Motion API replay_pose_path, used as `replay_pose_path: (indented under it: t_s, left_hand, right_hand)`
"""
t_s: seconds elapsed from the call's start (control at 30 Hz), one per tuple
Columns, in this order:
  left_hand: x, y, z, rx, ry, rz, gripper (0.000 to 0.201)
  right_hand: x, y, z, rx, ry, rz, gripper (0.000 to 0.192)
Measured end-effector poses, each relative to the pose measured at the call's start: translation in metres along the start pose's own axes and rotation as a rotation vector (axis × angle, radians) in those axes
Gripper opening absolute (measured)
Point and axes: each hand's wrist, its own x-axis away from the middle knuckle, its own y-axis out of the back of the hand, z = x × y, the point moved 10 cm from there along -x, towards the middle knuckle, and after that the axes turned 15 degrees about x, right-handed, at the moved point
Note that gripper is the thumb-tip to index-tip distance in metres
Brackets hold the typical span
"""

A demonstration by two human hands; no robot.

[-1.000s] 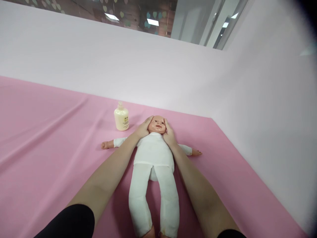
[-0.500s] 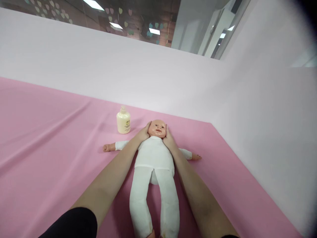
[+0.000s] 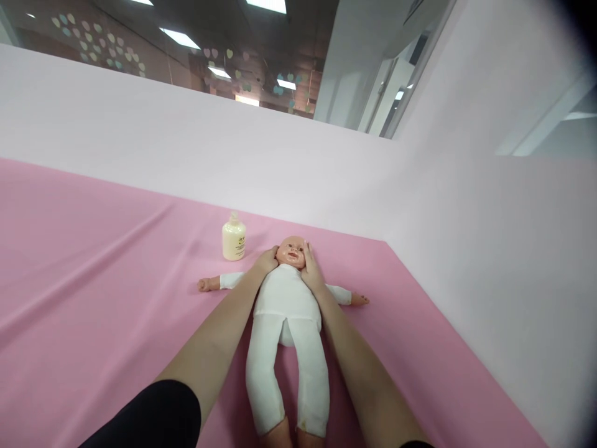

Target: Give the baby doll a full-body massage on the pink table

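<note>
A baby doll (image 3: 288, 295) with a white cloth body lies on its back, arms spread and legs towards me. My left hand (image 3: 268, 260) cups the left side of its head (image 3: 290, 252), with the fingertips partly hidden behind it. Against the other cheek rests my right hand (image 3: 311, 266), its fingers reaching up along the side of the face. The head is held between both hands. Near my left hand stands an upright pale yellow pump bottle (image 3: 234, 240) with a printed label.
A pink padded surface (image 3: 116, 261) with a few creases lies under the doll. White walls (image 3: 209, 155) border it at the back and right. Above the back wall is a window (image 3: 186, 62) with heart stickers and reflected ceiling lights.
The doll's head has turned slightly towards the left. My right hand's fingers now lie further over its cheek. The view has tilted up, showing more of the window.
</note>
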Motion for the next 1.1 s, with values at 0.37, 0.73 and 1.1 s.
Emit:
replay_pose_path:
  t_s: [0.37,0.73,1.1]
  left_hand:
    - [0.003,0.006,-0.022,-0.300,-0.122,-0.023,0.041]
    - [0.004,0.058,-0.100,-0.818,-0.410,-0.121,0.055]
    - [0.002,0.124,-0.125,-0.967,-0.230,-0.198,0.049]
  right_hand:
    - [0.058,0.009,0.024,0.148,0.026,0.116,0.048]
    - [0.059,0.010,0.024,0.169,0.043,0.074,0.041]
    - [0.049,0.018,0.042,0.162,-0.072,0.152,0.038]
